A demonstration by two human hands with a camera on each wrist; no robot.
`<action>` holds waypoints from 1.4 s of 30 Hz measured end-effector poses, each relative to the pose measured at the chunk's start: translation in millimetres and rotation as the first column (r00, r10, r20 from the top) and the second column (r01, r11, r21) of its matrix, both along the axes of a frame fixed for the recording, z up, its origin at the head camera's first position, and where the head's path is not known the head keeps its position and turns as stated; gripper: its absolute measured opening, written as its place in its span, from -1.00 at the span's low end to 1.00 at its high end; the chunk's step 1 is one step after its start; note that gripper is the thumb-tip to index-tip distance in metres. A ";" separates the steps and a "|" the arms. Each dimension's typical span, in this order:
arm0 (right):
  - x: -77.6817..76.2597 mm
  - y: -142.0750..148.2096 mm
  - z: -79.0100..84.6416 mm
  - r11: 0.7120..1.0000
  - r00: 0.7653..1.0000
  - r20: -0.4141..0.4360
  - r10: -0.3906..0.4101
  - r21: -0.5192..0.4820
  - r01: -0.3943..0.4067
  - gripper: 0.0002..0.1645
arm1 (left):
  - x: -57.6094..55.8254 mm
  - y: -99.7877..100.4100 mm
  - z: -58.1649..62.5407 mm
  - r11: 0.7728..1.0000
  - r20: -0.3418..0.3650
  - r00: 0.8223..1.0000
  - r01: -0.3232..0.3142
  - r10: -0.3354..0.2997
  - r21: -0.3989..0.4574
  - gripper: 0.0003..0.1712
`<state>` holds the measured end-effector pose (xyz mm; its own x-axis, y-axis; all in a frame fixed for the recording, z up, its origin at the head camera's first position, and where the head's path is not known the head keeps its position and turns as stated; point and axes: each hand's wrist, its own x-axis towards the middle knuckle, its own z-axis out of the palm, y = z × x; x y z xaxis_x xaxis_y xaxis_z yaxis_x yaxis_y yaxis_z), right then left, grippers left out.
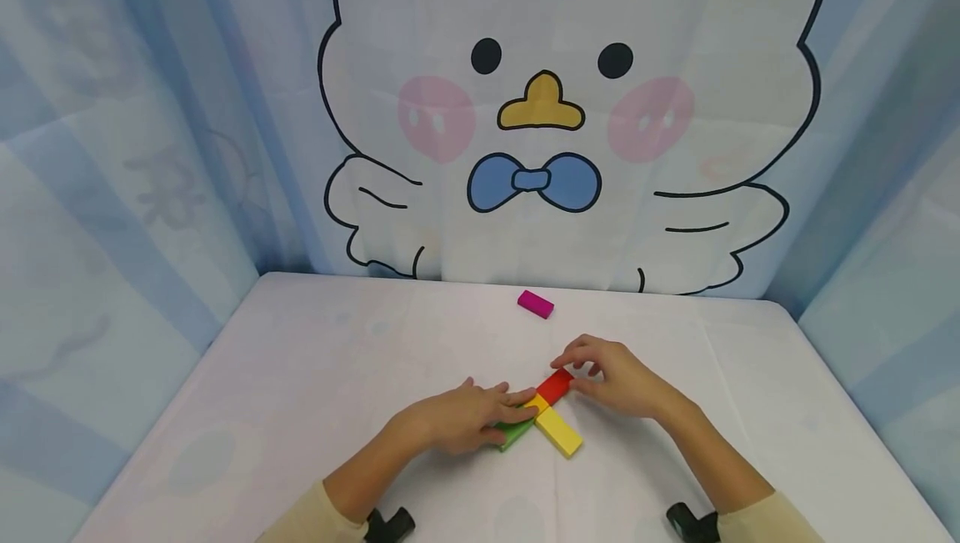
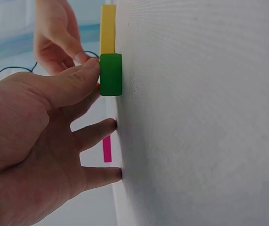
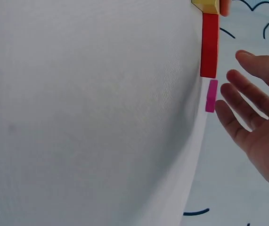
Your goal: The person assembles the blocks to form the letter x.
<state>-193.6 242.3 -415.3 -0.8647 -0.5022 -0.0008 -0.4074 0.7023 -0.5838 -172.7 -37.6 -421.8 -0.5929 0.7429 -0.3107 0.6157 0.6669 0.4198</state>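
My left hand point(image 1: 467, 418) lies over a green block point(image 1: 517, 436), its fingers spread and reaching onto the yellow beside it. In the left wrist view the thumb rests against the green block's upper edge, and two outer fingertips meet the tabletop. A long yellow block point(image 1: 561, 433) points toward the near right, with a smaller yellow part point(image 1: 538, 402) partly under the left fingertips. Adjoining that is a red block point(image 1: 555, 387), pointing to the far right. My right hand point(image 1: 621, 378) hovers around its far end, fingers loosely bent; the right wrist view shows a gap between them.
A magenta block point(image 1: 536, 304) lies by itself near the back edge of the white-covered table point(image 1: 315, 376). Behind stands a curtain with a cartoon bird point(image 1: 555, 234), and pale blue curtains point(image 1: 97, 218) hang at both sides.
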 end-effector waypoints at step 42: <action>49.5 -5.8 6.8 0.941 0.957 0.091 0.276 0.177 -0.288 -0.30 | -5.4 -9.8 4.6 0.998 0.000 1.000 0.016 -0.016 0.064 -0.30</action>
